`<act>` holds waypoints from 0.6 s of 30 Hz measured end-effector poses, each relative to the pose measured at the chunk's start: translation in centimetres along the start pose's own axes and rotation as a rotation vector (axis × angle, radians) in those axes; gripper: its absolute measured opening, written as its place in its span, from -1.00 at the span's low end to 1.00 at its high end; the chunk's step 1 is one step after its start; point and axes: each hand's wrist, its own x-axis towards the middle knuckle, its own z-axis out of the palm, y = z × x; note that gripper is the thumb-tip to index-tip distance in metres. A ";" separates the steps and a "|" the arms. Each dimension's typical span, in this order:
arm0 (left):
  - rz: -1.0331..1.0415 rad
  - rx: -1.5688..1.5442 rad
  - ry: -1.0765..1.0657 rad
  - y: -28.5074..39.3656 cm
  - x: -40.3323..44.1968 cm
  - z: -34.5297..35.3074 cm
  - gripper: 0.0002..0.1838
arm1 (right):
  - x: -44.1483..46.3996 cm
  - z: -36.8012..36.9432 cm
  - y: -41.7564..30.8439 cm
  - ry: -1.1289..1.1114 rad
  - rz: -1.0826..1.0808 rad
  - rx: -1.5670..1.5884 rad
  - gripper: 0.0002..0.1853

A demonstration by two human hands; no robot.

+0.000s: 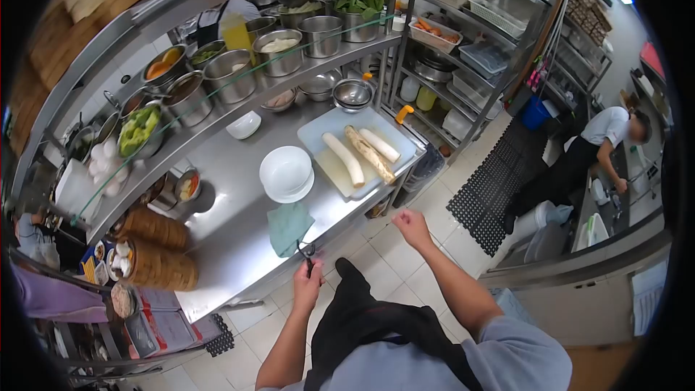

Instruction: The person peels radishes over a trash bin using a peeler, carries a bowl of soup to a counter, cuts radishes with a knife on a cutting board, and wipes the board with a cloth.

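My left hand (308, 284) is closed around the handle of a black Y-shaped peeler (308, 252), just off the counter's front edge. A green cloth (288, 228) lies flat on the counter close to it. My right hand (411, 229) hangs over the floor, fingers curled in, with nothing showing in it. Beyond that hand is a pale cutting board (318, 130) bearing long root vegetables: a peeled white one (343, 159), a second peeled one (380, 145), and a brownish one (367, 152) with skin partly on. White bowls (287, 174) stand beside the board.
A steel counter (224, 224) runs along my left. Above it, a shelf (282, 76) carries several steel pots. Bamboo steamers (161, 264) stack at the left end. A wire rack (463, 51) stands beyond the board. A co-worker (594, 145) bends over a sink at right, near a black mat (489, 181).
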 end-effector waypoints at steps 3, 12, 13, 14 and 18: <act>-0.028 -0.005 -0.098 -0.3 6.0 3.6 -0.79 | 8.1 0.0 -4.7 0.052 -0.071 -0.336 -0.77; -0.092 0.002 -0.128 6.1 18.4 13.3 -0.76 | 23.8 4.3 -4.4 -0.178 -0.179 -0.981 -0.32; -0.099 0.009 -0.119 6.2 19.2 13.6 -0.76 | 24.2 4.5 -3.9 -0.187 -0.178 -0.972 -0.32; -0.090 -0.006 -0.106 6.2 20.1 13.8 -0.77 | 24.6 4.6 -3.6 -0.197 -0.168 -0.949 -0.28; -0.084 0.007 -0.016 6.6 22.4 15.0 -0.79 | 25.7 3.5 -3.7 -0.320 -0.086 -0.865 -0.19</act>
